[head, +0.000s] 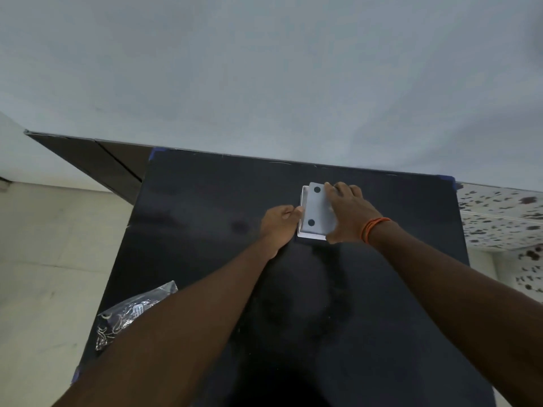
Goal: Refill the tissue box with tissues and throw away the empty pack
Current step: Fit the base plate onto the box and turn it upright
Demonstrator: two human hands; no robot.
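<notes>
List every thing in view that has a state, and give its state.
tissue box: on the table, dotted panel facing up.
panel: slightly askew on the box.
plastic pack: crumpled, untouched, at the table's near left edge.
left hand: pinches the box's left side.
right hand: grips the panel.

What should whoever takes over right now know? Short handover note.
Left hand pinches the left edge of the tissue box.
Right hand grips the box from above, fingers curled over the far edge of its dotted panel.
Box is mid-table on the black table, panel slightly askew.
Plastic pack lies crumpled at the table's left edge.
Done: pack looks emptied; tissues inside the box not visible.
Left: seat panel, bin pack.
</notes>
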